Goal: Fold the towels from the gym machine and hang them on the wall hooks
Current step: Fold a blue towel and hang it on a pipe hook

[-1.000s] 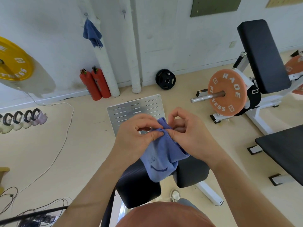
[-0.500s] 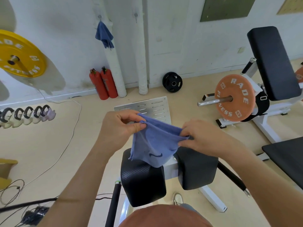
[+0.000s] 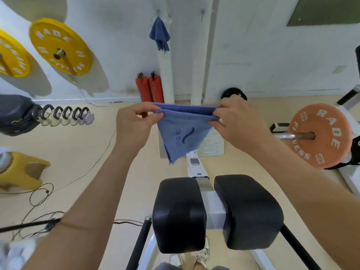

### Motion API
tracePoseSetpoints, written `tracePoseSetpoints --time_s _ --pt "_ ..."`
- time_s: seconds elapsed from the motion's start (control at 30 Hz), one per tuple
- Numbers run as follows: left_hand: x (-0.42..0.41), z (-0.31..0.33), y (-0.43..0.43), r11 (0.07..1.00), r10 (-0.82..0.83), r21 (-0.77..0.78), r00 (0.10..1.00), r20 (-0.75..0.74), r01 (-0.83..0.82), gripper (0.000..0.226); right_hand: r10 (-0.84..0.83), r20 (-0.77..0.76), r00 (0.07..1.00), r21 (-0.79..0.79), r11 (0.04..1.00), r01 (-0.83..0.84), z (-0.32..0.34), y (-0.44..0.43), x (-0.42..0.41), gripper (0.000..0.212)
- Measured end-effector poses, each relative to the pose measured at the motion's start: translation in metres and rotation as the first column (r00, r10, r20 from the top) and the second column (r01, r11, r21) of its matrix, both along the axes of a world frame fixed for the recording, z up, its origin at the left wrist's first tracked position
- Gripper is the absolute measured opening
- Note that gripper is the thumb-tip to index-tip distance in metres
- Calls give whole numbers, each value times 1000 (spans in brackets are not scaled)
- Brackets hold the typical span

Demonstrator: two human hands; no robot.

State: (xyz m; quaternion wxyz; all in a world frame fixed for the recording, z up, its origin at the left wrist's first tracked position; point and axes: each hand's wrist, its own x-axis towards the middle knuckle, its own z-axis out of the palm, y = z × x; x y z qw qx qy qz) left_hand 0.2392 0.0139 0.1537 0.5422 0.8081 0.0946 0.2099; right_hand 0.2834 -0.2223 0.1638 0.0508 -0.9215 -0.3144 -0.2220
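Blue towel [image 3: 183,133], bunched a second ago, now hangs stretched taut: left hand [image 3: 136,123] and right hand [image 3: 236,121] each pinch a corner, fold nearly hook-ready

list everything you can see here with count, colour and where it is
held towel: 1, blue, stretched between both hands
hung towel: 1, blue, on left wall hook
empty hook: 1, grey, wall, right of hung towel
fire extinguishers: 2, red, at wall base
yellow plates: 2, yellow, upper left
orange plate: 1, orange, right, on bar
black plate: 1, black, against wall
kettlebells: about 5, pale, floor left
machine pads: 2, black, bottom centre
left hand: pinching towel corner
right hand: pinching other corner
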Motion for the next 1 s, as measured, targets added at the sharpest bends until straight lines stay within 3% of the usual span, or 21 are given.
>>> tracePoseSetpoints --time_s 0.1,0.27,0.4,0.6,0.7,0.8,0.87,0.93,1.0 --pt "-22 -23 2 999 -24 -30 997 -71 21 26 49 41 998 -54 997 -47 -27 -2 -12 7" --pt "-92 -119 10 996 -86 -53 920 -383 70 33 75 -203 976 -250 960 -126 -123 -5 -78 13" --pt "-146 -188 18 950 -211 67 788 -579 304 34 6 -403 915 -419 888 -191 -193 1 -145 22" --pt "-190 -235 27 799 -346 241 750 -564 550 22 -17 -386 922 -403 902 -152 -229 5 -210 21" --pt "-208 -243 27 724 -417 267 712 -565 636 23 -86 -459 884 -461 874 -155 -227 13 -234 22" --pt "-223 -243 22 615 -460 330 666 -588 716 22 -181 -575 798 -527 828 -192 -224 18 -255 18" --pt "-225 -246 18 486 -435 303 528 -729 820 26 -237 -668 705 -534 813 -233 -224 15 -265 26" --pt "-224 -248 16 398 -332 249 391 -858 883 33 -182 -842 507 -378 871 -315 -217 11 -262 42" --pt "-215 -245 14 460 -343 228 409 -846 858 33 -101 -933 346 -186 957 -223 -209 16 -246 38"
